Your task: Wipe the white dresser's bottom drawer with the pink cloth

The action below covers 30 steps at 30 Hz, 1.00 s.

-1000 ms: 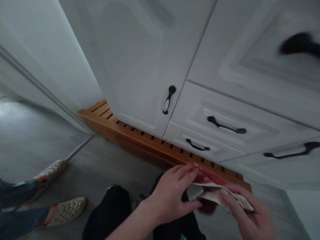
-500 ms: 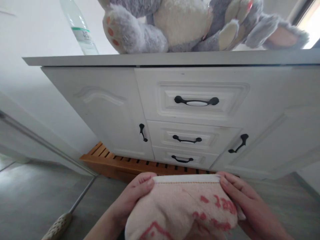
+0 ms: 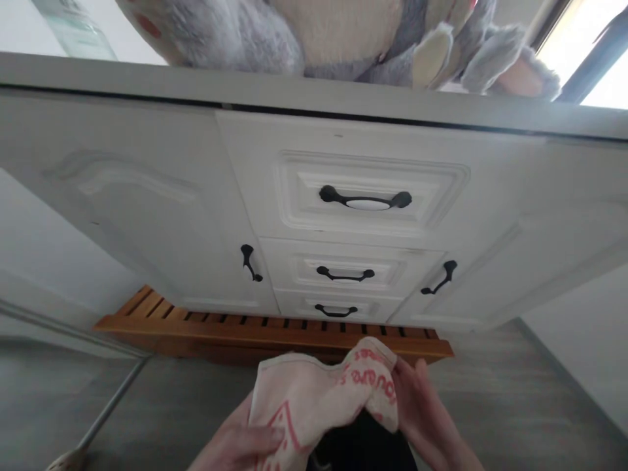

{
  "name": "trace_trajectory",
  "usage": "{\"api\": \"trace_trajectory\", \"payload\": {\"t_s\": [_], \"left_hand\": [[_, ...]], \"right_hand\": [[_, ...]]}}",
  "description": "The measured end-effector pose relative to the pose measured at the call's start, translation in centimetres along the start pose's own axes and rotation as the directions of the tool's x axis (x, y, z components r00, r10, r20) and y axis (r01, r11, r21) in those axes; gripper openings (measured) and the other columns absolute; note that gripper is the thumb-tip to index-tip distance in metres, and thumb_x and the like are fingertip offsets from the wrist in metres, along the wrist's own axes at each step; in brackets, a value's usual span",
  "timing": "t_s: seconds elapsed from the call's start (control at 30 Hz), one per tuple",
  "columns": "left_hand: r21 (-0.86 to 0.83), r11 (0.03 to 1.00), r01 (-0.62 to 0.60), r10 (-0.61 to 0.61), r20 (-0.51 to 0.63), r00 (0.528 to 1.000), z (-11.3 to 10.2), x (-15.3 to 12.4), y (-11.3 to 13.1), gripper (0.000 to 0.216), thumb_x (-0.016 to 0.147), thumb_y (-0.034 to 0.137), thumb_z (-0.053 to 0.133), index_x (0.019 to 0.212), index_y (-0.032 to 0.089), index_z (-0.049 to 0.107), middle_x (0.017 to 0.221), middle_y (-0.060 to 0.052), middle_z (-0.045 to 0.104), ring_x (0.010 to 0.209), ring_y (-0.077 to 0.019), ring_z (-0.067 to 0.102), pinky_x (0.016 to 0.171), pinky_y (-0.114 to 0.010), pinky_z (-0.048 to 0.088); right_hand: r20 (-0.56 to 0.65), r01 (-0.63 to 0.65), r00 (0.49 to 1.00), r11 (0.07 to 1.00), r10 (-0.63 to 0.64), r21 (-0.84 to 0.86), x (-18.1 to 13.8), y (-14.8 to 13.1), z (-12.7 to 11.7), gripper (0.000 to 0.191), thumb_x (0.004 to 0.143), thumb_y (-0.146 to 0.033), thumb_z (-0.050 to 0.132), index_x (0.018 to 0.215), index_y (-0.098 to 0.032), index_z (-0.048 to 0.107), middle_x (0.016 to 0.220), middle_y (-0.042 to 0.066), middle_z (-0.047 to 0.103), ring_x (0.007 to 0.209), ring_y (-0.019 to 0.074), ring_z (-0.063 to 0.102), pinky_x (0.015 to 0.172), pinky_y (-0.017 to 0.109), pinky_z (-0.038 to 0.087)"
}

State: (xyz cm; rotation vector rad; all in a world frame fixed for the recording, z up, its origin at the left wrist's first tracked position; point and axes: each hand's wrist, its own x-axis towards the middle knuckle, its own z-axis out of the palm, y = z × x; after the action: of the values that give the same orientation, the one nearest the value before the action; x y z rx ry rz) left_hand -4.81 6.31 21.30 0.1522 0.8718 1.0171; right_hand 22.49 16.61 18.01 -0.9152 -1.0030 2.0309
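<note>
The towel (image 3: 314, 402), pale pink with red print, hangs between the 2 hands low in the view, in front of the cabinet. Its top hem sags in the middle and rises to a peak at the right corner. The left hand (image 3: 235, 445) sits under the towel's lower left part, with a finger (image 3: 267, 434) lying across the cloth. The right hand (image 3: 422, 412) is at the towel's right edge, just below the raised corner.

Behind the towel stands a white cabinet (image 3: 147, 216) with 3 drawers stacked in the middle and 1 door on each side, all with black handles; the top handle (image 3: 366, 198) is the largest. A slatted wooden rack (image 3: 196, 324) lies on the floor along the cabinet's foot. The floor (image 3: 490, 405) is grey. On the cabinet top sit a grey and cream plush toy (image 3: 343, 33) and, at the far left, a clear bottle (image 3: 73, 26). A bright window (image 3: 589, 52) shows at the upper right.

The left fingers are closed on the towel, pinching its lower left part. The right fingers are curled around the right edge and grip it; their tips are hidden behind the cloth.
</note>
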Motion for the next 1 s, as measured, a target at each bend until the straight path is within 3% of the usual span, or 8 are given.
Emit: {"api": "trace_trajectory", "payload": {"t_s": [0.1, 0.27, 0.4, 0.57, 0.67, 0.77, 0.87, 1.0], "left_hand": [[0.166, 0.981, -0.096, 0.105, -0.044, 0.994, 1.6, 0.4, 1.6, 0.059, 0.069, 0.017, 0.076, 0.126, 0.018, 0.06, 0.102, -0.013, 0.08, 0.091, -0.032, 0.075, 0.085, -0.045, 0.054], [0.631, 0.726, -0.275, 0.428, -0.102, 0.898, 0.4, 1.4, 3.1, 0.09, 0.076, 0.029, 0.075, 0.152, 0.022, 0.028, 0.137, -0.013, 0.064, 0.119, -0.0285, 0.063, 0.106, -0.046, 0.044], [0.886, 0.338, -0.318, 0.513, 0.11, 0.851, -0.3, 1.8, 2.2, 0.048, 0.083, 0.034, 0.065, 0.128, 0.018, 0.064, 0.134, -0.011, 0.067, 0.128, -0.0272, 0.056, 0.113, -0.041, 0.034], [0.824, 0.533, -0.192, 0.454, -0.088, 0.886, 1.9, 0.6, -0.2, 0.037, 0.086, 0.045, 0.059, 0.1, 0.014, 0.072, 0.091, -0.006, 0.075, 0.086, -0.0218, 0.067, 0.082, -0.036, 0.05], [0.698, 0.689, -0.195, 0.395, -0.135, 0.909, 2.8, -0.3, -1.2, 0.059, 0.079, 0.046, 0.07, 0.124, 0.009, 0.06, 0.111, -0.013, 0.073, 0.094, -0.0228, 0.067, 0.084, -0.035, 0.051], [0.613, 0.76, -0.215, 0.335, -0.086, 0.938, 3.1, -0.4, -1.5, 0.109, 0.061, 0.03, 0.087, 0.15, 0.008, 0.027, 0.132, -0.019, 0.064, 0.11, -0.0271, 0.065, 0.094, -0.037, 0.051], [0.629, 0.736, -0.253, 0.369, -0.058, 0.928, 3.2, -0.4, -1.3, 0.135, 0.053, 0.024, 0.09, 0.155, 0.013, 0.003, 0.129, -0.017, 0.066, 0.111, -0.0292, 0.065, 0.1, -0.041, 0.049], [0.699, 0.494, -0.517, 0.642, 0.108, 0.759, 3.4, -1.7, -1.0, 0.121, 0.073, 0.037, 0.079, 0.156, 0.029, -0.009, 0.114, -0.004, 0.073, 0.106, -0.0248, 0.068, 0.102, -0.04, 0.048]], "right_hand": [[0.089, -0.026, 0.996, 0.999, 0.028, -0.029, -0.8, 2.1, -0.4, 0.085, 0.061, -0.056, 0.085, 0.133, -0.024, 0.054, 0.127, 0.012, 0.065, 0.12, 0.0307, 0.06, 0.104, 0.044, 0.044], [0.033, -0.016, 0.999, 0.97, 0.025, -0.241, -2.8, 1.7, -0.2, 0.099, 0.078, -0.052, 0.073, 0.156, -0.025, 0.016, 0.106, 0.008, 0.071, 0.099, 0.0253, 0.068, 0.09, 0.042, 0.052], [-0.047, 0.105, 0.989, 0.886, -0.141, -0.453, -4.6, -1.4, -1.0, 0.075, 0.089, -0.051, 0.06, 0.152, -0.028, 0.028, 0.124, 0.009, 0.065, 0.109, 0.0244, 0.064, 0.098, 0.043, 0.049], [0.065, 0.132, 0.991, 0.736, -0.119, -0.664, -7.1, -3.5, -3.1, 0.061, 0.076, -0.042, 0.075, 0.132, -0.024, 0.059, 0.138, 0.011, 0.058, 0.127, 0.0305, 0.053, 0.11, 0.046, 0.038], [0.145, 0.099, 0.989, 0.713, 0.004, -0.694, -7.9, -3.5, -4.4, 0.091, 0.059, -0.031, 0.087, 0.142, -0.026, 0.05, 0.137, 0.01, 0.059, 0.123, 0.0313, 0.056, 0.107, 0.045, 0.042], [0.1, 0.063, 0.995, 0.715, 0.009, -0.696, -7.5, -3.1, -5.1, 0.09, 0.061, -0.031, 0.085, 0.142, -0.023, 0.048, 0.132, 0.011, 0.063, 0.117, 0.0301, 0.06, 0.105, 0.044, 0.044], [0.004, 0.027, 1.0, 0.808, -0.031, -0.588, -6.8, -3.1, -4.8, 0.077, 0.07, -0.041, 0.078, 0.138, -0.02, 0.05, 0.127, 0.013, 0.065, 0.116, 0.0293, 0.062, 0.1, 0.043, 0.049], [-0.136, 0.182, 0.953, 0.869, -0.271, -0.46, -7.4, -4.0, -3.6, 0.071, 0.072, -0.037, 0.076, 0.137, -0.026, 0.049, 0.114, 0.009, 0.071, 0.102, 0.0271, 0.068, 0.085, 0.039, 0.055]]}}
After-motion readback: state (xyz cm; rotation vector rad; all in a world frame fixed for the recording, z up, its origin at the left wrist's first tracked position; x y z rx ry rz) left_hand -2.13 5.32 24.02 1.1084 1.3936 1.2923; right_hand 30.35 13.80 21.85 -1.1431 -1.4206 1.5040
